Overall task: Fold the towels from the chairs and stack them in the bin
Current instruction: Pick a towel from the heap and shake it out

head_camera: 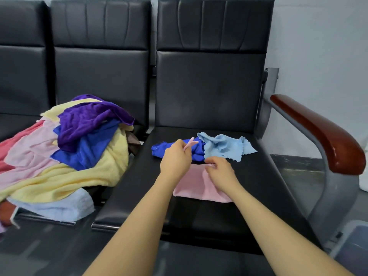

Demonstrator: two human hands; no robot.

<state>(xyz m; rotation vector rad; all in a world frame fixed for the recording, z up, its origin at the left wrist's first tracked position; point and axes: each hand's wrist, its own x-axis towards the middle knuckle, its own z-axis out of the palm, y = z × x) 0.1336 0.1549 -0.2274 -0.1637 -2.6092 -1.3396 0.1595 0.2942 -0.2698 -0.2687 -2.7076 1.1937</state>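
A pink towel [196, 185] lies partly folded on the right chair's black seat [258, 186]. My left hand [175, 158] pinches a lifted pink corner of it above the seat. My right hand [221, 172] rests on the towel's far right edge and pinches it there. Just behind the hands lie a crumpled dark blue towel [196, 150] and a light blue towel [225, 146]. A heap of towels [65, 154] in yellow, pink, purple, blue and pale blue covers the middle chair.
The right chair has a red-brown wooden armrest [326, 136] on a grey metal frame. A pale translucent container's corner [352, 244] shows at the bottom right on the floor. Black chair backs [211, 76] stand behind, and a white wall lies to the right.
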